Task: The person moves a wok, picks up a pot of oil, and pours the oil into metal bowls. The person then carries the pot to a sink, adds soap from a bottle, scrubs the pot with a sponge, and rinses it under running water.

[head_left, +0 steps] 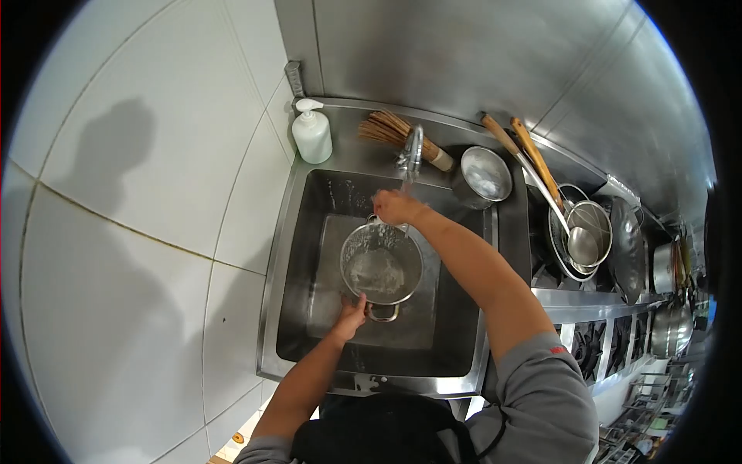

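A metal pot [376,267] with soapy residue inside sits in the steel sink [309,340]. My left hand [352,317] grips the pot's near rim, thumb over the edge, beside the lower loop handle. My right hand [396,207] is closed at the pot's far rim, just below the faucet [413,151]; what it holds, if anything, is too small to make out. Water seems to run from the faucet over my right hand.
A soap pump bottle [312,135] stands behind the sink at left, beside a bamboo brush [398,135]. Right of the faucet is a small metal pot [483,176]. Farther right, a ladle [582,246] and strainers [591,224] rest over the stove. Tiled wall borders the left.
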The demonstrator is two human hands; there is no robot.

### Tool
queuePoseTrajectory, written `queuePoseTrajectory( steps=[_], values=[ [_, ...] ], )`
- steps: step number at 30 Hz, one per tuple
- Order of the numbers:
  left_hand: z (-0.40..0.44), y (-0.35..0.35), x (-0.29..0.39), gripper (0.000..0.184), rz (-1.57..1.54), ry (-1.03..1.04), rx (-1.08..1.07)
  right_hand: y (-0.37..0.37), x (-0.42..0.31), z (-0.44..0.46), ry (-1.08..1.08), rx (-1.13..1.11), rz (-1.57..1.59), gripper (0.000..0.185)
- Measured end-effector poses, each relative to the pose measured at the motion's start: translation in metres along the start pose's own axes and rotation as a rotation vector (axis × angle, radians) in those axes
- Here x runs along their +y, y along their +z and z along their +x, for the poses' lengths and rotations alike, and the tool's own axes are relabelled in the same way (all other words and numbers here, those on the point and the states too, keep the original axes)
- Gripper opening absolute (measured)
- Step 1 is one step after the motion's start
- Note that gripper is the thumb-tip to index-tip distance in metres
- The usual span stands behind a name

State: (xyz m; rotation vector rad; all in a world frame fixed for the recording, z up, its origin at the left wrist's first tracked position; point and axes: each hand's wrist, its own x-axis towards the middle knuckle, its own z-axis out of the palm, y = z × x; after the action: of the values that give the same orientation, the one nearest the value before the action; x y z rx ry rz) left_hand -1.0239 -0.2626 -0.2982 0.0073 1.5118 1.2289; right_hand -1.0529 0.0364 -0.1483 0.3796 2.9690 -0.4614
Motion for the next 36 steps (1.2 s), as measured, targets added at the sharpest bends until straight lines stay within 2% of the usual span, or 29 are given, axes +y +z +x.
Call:
queuePoseTrajectory(
  steps=[1,3,4,6,7,9,10,12,13,14,15,16,17,18,19,20,21,22,23,25,27,29,31,34,36],
  values=[
    [0.020,-0.008,-0.018,0.077,-0.015,-0.009,0.001,0.021,0.013,0.011,-0.005,-0.017,-0.003,0.027],
    [0.057,-0.030,-0.054,0.080,0.457,0.121,0.171,0.061,0.035,0.026,-0.105,-0.469,-0.107,0.028],
    [0.054,-0.034,-0.043,0.080,0.448,0.113,0.171,0.068,0.037,0.027,-0.108,-0.480,-0.109,0.028],
    [0.037,-0.038,0.012,0.078,0.277,0.119,0.136,0.084,0.036,0.026,-0.462,-0.843,-0.590,0.035],
    [0.037,-0.039,0.026,0.074,0.302,0.136,0.173,0.103,0.046,0.028,-0.471,-0.851,-0.590,0.035],
    [0.055,-0.043,0.026,0.069,0.380,0.176,0.195,0.148,0.070,0.028,-0.082,-0.857,-0.226,0.049],
    [0.063,-0.043,0.026,0.064,0.465,0.228,0.212,0.150,0.061,0.021,-0.085,-0.865,-0.226,0.049],
    [0.059,-0.033,0.044,0.057,0.436,0.142,0.166,0.140,0.033,0.007,0.111,-0.284,0.080,0.038],
    [0.057,-0.029,0.049,0.049,0.412,0.063,0.119,0.133,0.025,0.013,0.112,-0.290,0.080,0.038],
    [0.071,-0.031,0.033,0.049,0.409,0.058,0.116,0.123,0.016,0.022,0.130,-0.391,0.131,0.042],
    [0.094,-0.033,0.002,0.044,0.482,0.165,0.155,0.119,0.012,0.030,0.148,-0.493,0.181,0.047],
    [0.104,-0.034,-0.020,0.039,0.554,0.274,0.195,0.124,0.016,0.038,0.149,-0.499,0.182,0.047],
    [0.092,-0.029,-0.023,0.039,0.553,0.269,0.194,0.132,0.021,0.047,0.027,-0.542,0.099,0.050],
    [0.077,-0.023,-0.029,0.039,0.283,0.101,0.025,0.142,0.026,0.054,-0.096,-0.583,0.020,0.053],
    [0.062,-0.019,-0.026,0.040,0.009,-0.066,-0.139,0.139,0.024,0.058,-0.097,-0.587,0.026,0.053],
    [0.051,-0.019,-0.015,0.040,0.012,-0.069,-0.135,0.131,0.020,0.063,-0.084,-0.723,0.045,0.055],
    [0.041,-0.019,-0.003,0.046,0.141,-0.106,-0.133,0.122,0.016,0.062,-0.067,-0.859,0.067,0.058],
    [0.036,-0.019,0.003,0.052,0.271,-0.144,-0.133,0.116,0.012,0.058,-0.065,-0.861,0.076,0.058],
    [0.048,-0.026,0.001,0.052,0.274,-0.148,-0.134,0.109,0.010,0.054,-0.013,-0.823,0.075,0.057],
    [0.078,-0.046,0.010,0.066,0.446,0.228,0.174,0.099,0.010,0.050,0.039,-0.779,0.064,0.057],
    [0.078,-0.050,0.057,0.070,0.518,0.267,0.240,0.098,0.015,0.042,0.113,-0.617,0.138,0.058],
    [0.084,-0.053,0.073,0.074,0.600,0.297,0.303,0.094,0.015,0.032,0.131,-0.584,0.173,0.059],
    [0.088,-0.048,0.086,0.075,0.846,0.593,0.335,0.097,0.021,0.027,0.155,-0.546,0.211,0.059],
    [0.092,-0.038,0.096,0.068,0.906,0.487,0.191,0.113,0.034,0.023,0.163,-0.493,0.248,0.057],
    [0.094,-0.032,0.091,0.061,1.040,0.501,0.208,0.119,0.037,0.027,0.214,-0.455,0.264,0.058]
  ],
)
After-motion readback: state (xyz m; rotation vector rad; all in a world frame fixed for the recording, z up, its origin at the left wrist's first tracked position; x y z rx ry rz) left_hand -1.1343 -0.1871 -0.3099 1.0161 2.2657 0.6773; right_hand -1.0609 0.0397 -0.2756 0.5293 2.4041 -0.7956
